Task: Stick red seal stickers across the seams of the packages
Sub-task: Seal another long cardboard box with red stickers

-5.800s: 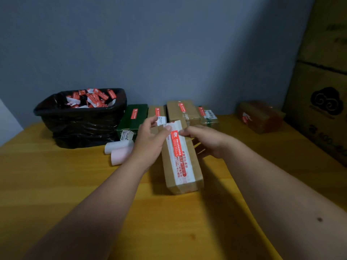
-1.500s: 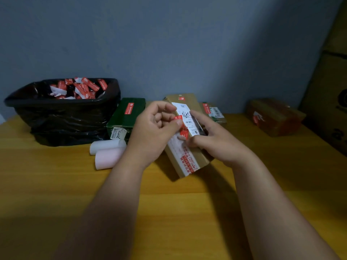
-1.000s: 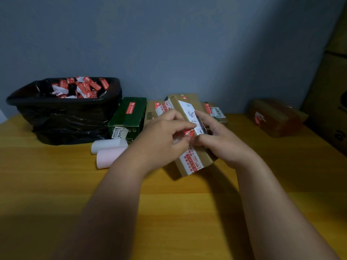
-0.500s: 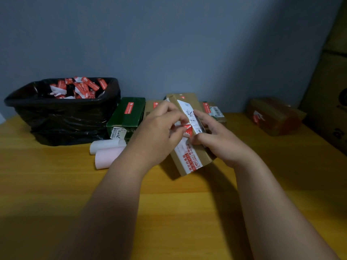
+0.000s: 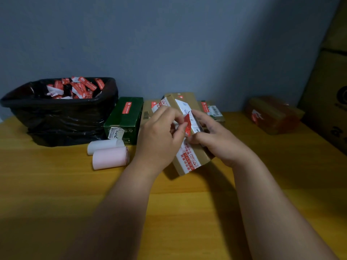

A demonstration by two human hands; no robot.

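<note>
Yellow wooden counter (image 5: 56, 184): left hand (image 5: 159, 139) fingers are pinching a red seal sticker (image 5: 187, 126); right hand (image 5: 217, 139) fingers are gripping the tilted brown package (image 5: 197, 158).

Left hand (image 5: 161, 136) and right hand (image 5: 216, 139) pinch a small red seal sticker (image 5: 187, 126) over a brown cardboard package (image 5: 195, 158) on a yellow wooden table (image 5: 56, 184).

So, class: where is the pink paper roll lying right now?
In the head view, the pink paper roll lies left of centre on the wooden table, just in front of the white roll and near the green box.
</note>
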